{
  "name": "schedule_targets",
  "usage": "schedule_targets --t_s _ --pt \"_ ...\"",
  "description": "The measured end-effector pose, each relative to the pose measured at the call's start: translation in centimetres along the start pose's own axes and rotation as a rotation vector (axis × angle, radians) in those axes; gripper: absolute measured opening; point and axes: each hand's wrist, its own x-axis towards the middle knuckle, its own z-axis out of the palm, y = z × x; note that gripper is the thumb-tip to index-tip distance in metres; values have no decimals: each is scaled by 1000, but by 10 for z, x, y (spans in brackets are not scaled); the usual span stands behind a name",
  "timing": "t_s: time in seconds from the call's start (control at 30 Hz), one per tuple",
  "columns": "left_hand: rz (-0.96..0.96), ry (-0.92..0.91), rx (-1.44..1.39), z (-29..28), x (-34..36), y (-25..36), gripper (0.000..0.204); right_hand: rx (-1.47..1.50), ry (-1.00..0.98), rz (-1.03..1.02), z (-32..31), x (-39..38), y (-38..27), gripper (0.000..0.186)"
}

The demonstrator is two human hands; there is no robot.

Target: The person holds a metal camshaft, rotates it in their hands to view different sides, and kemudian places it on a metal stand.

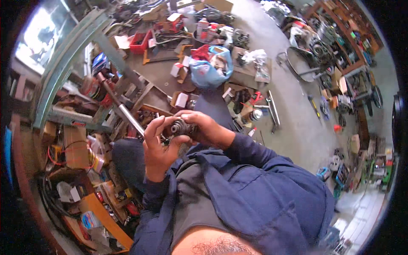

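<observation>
The right hand (207,128) is closed around a dark grey, stepped cylindrical metal part (178,127), gripping it from three o'clock, with the part's round end facing the left hand. The left hand (158,146), at seven to eight o'clock of the part, is half open, its fingers spread and its thumb just beside the part; whether it touches cannot be told.

The step in hand looks like handling or checking this part at its exposed end. The next move would seem to call for a steady right grip while the left fingertips meet that end squarely.

Farther out, a shiny round steel bar (127,116) slants in between nine and ten o'clock, before a grey-green steel frame (53,78). A bulging light-blue plastic bag (211,75) sits at one o'clock, a red plastic bin (138,47) at eleven, and a long silver metal hand tool (274,109) near three, on the grey floor (293,127).
</observation>
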Motion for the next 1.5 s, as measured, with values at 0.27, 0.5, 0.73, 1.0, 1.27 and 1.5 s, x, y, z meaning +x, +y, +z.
schedule_targets --t_s 0.27,0.5,0.73,1.0,1.27,1.5 --pt "-193 -94 10 -18 15 -7 51 -68 231 107 -58 -44 35 45" --pt "-199 228 226 -92 6 -67 21 -121 895 189 -159 -141 94 47" --pt "-244 341 361 -100 9 -90 20 443 1446 91 -285 -223 204 43" --pt "-266 356 661 -118 24 -73 19 -488 1624 465 -465 -267 266 35" --pt "-153 367 938 -178 34 -51 24 -1338 1617 440 -486 -223 168 45" --pt "-119 297 895 -204 36 -38 26 -1269 1627 578 -532 -209 175 40"
